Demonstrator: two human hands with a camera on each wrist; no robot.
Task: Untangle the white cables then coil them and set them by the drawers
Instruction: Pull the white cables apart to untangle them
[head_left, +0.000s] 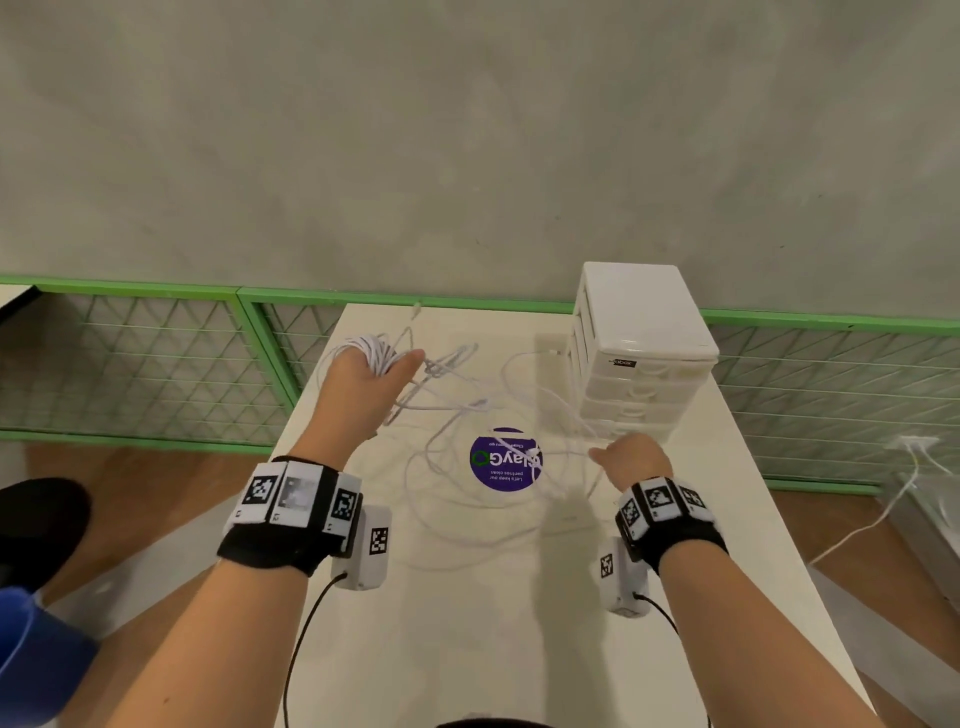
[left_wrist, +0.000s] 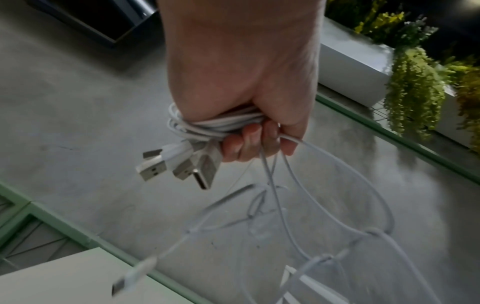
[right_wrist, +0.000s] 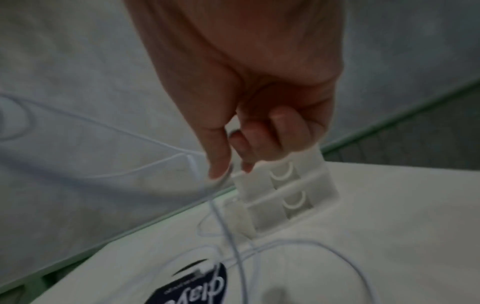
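hands work white cables (head_left: 467, 410) over a tabletop (head_left: 493, 623) beside drawers (head_left: 641, 353).
head: left hand (head_left: 358, 384) raised, coil wrapped round it. left wrist: fingers (left_wrist: 241, 144) clench coil (left_wrist: 213, 125), plugs (left_wrist: 182, 164) dangling. right wrist: right hand (right_wrist: 249, 107) pinches one strand.

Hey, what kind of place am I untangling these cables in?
Probably an office or shared workspace: a white table bearing a purple sticker about keeping pantries clean, a white desktop drawer unit, and a planter of trailing greenery by a bare concrete wall.
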